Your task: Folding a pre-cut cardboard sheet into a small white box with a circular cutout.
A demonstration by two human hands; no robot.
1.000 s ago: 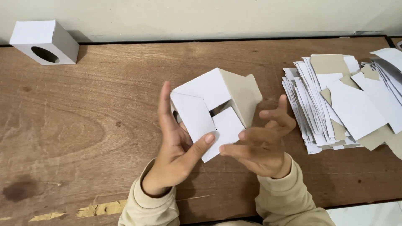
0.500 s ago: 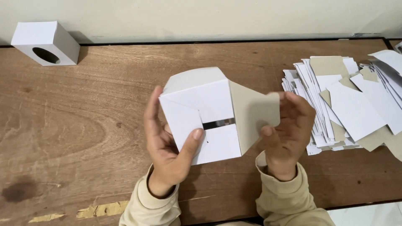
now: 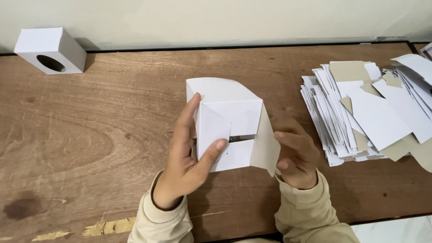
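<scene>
The table [image 3: 90,135] was brown wood with a swirling grain, worn and stained in dark patches near the front edge, where pale yellowish chips showed through the finish. Over its middle the person held a half-folded white carton [image 3: 229,121], thin card with a smooth white outer face and a dull grey-brown inner side visible on the flap that hung down to the right. Its top panel curved into a rounded edge, two white flaps overlapped on the facing side, and a narrow dark slot remained between them. The left hand [image 3: 191,155] was closed on the carton's left side, the fingers upright along the edge and the thumb pressed across the lower front flap. The right hand [image 3: 294,155] curled loosely just beside the grey-brown flap, its fingers bent toward the card; whether it actually gripped the flap could not be told. Cream-coloured sleeves [image 3: 155,220] of soft fabric covered both wrists. To the right, on the table, lay a fanned stack of flat blanks [image 3: 360,112], white and grey-brown cut card with angular tabs. At the far left corner, against the pale wall, stood a finished white box [image 3: 49,49], cube-shaped with an oval hole in one face.
</scene>
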